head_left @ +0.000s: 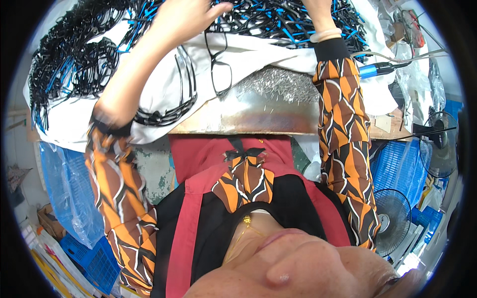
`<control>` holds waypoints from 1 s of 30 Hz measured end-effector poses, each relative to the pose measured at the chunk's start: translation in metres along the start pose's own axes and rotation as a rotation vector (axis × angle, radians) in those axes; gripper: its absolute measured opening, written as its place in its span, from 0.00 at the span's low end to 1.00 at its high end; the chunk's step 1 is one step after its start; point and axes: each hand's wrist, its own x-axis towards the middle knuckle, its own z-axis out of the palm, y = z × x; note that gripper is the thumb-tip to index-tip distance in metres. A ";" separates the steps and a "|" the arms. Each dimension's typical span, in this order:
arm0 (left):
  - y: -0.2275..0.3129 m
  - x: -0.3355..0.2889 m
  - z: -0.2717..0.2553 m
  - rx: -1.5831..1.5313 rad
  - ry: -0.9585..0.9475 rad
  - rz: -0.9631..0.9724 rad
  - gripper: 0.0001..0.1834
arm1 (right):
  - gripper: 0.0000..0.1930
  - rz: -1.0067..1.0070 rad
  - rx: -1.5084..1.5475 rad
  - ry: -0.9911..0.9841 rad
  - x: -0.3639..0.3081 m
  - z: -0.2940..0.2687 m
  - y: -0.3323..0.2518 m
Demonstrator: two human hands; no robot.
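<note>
My left hand (pixel 185 17) is over a heap of black and blue eyeglass frames (pixel 278 20) at the far side. Its thumb sticks out, apart from the palm; the upper edge cuts off the other fingers, and nothing shows in its grasp. Of my right hand (pixel 318 6) only the part by the wrist shows at the top, over the heap's right side; its fingers are out of view. A single pair of black eyeglass frames (pixel 221 78) lies on the white cloth (pixel 154 89) below my left hand. Several more black frames (pixel 169 118) are stacked beside my left forearm.
Small silver metal pieces (pixel 283 85) lie piled on a metal sheet (pixel 268 121) at the table's near edge. A blue-and-black corded hand tool (pixel 376 70) rests right of my right sleeve. Fans (pixel 392 218) and blue crates (pixel 92 260) stand around the table.
</note>
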 end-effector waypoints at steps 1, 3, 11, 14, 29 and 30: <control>-0.002 0.029 0.017 0.080 0.031 -0.003 0.23 | 0.11 -0.033 -0.114 -0.053 0.013 -0.003 0.015; -0.014 0.071 0.044 0.197 0.060 0.017 0.21 | 0.11 -0.060 -0.383 -0.207 0.020 -0.012 0.044; -0.052 0.146 -0.003 0.280 0.237 0.084 0.16 | 0.13 0.069 -0.814 -0.632 0.000 -0.022 0.056; -0.067 0.170 -0.048 0.109 0.376 0.090 0.15 | 0.09 0.036 -0.816 -0.405 0.055 -0.022 0.048; 0.045 -0.083 -0.017 -1.745 -0.267 -0.414 0.19 | 0.07 0.634 0.606 -0.517 -0.172 -0.124 -0.149; 0.062 -0.119 -0.013 -1.821 -0.337 -0.674 0.23 | 0.06 0.685 0.680 -0.556 -0.198 -0.135 -0.160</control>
